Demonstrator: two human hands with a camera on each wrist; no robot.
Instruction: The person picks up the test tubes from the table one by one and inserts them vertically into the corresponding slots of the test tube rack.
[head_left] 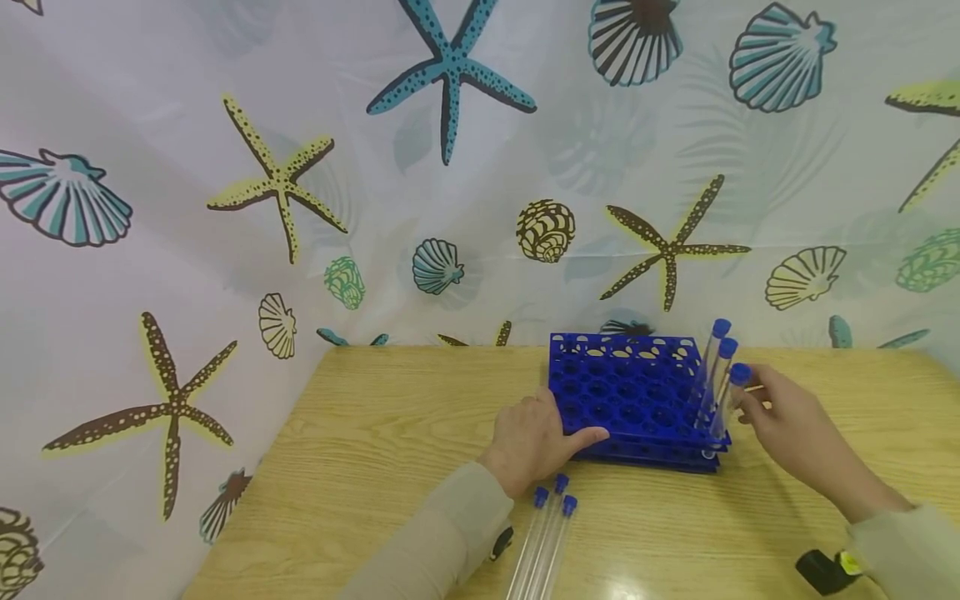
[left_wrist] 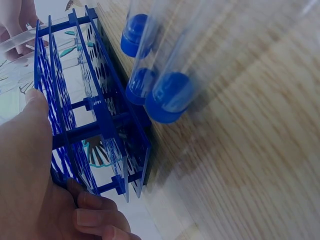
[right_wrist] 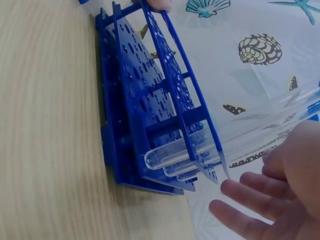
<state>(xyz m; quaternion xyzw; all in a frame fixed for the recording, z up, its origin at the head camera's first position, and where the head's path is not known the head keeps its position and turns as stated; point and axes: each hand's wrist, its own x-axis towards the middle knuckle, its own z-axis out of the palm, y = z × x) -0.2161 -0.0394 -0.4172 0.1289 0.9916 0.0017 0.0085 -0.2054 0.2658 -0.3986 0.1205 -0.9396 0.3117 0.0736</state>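
Note:
A blue test tube rack [head_left: 622, 392] stands on the table, my left hand [head_left: 528, 437] gripping its left end. The left thumb lies along the front upper edge, and the fingers curl round the end in the left wrist view. Three clear test tubes with blue caps stand in the right-end holes, tilted in the head view. My right hand [head_left: 787, 425] pinches the nearest test tube [head_left: 726, 408] below its cap. In the right wrist view its rounded bottom [right_wrist: 155, 159] shows between the rack's plates, and the other right fingers [right_wrist: 250, 200] are spread.
Three more capped test tubes [head_left: 542, 542] lie side by side on the wooden table [head_left: 390, 433] in front of the rack, caps toward it. Behind the table hangs a white curtain [head_left: 480, 208] printed with shells and starfish.

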